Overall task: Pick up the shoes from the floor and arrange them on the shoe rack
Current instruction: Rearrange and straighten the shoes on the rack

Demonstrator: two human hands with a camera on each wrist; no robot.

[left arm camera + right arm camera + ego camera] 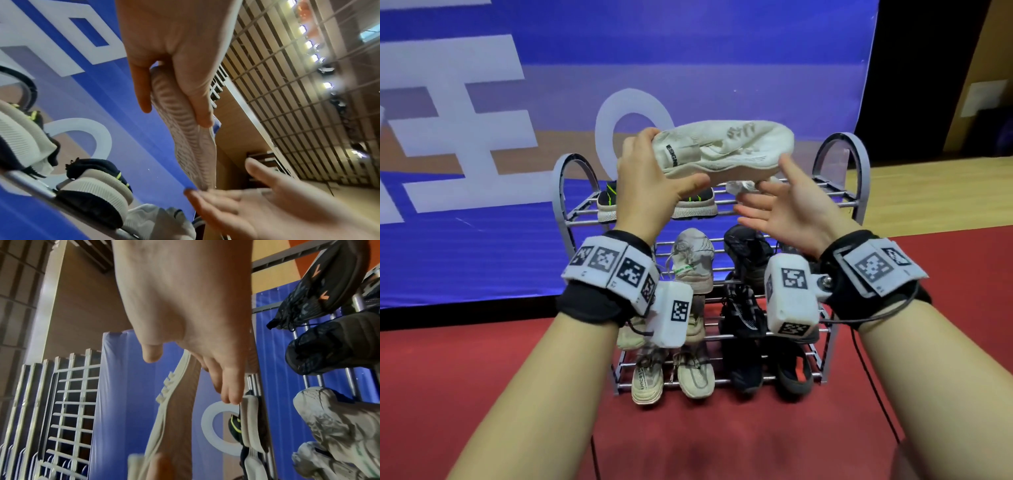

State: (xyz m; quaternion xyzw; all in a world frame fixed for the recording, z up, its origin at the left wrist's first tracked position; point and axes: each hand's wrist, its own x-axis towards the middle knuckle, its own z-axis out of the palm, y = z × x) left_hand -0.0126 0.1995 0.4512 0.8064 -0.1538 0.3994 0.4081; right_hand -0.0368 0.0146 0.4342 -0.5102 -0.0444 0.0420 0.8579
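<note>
A white knit shoe (726, 149) lies on its side in the air above the top shelf of the grey metal shoe rack (840, 202). My left hand (654, 185) grips its heel end, thumb under the sole and fingers behind. In the left wrist view the thumb and fingers pinch the ribbed sole (180, 116). My right hand (787, 205) is open, palm up, just under the toe end, fingers spread; contact with the sole cannot be told. The right wrist view shows the shoe's sole edge (164, 404) past my straight fingers (228, 386).
The top shelf holds a black pair with green accents (693, 204) and another white shoe (743, 186). Lower shelves carry several beige (693, 260) and black shoes (748, 253). A blue banner (688, 51) hangs behind; red carpet (517, 377) lies in front.
</note>
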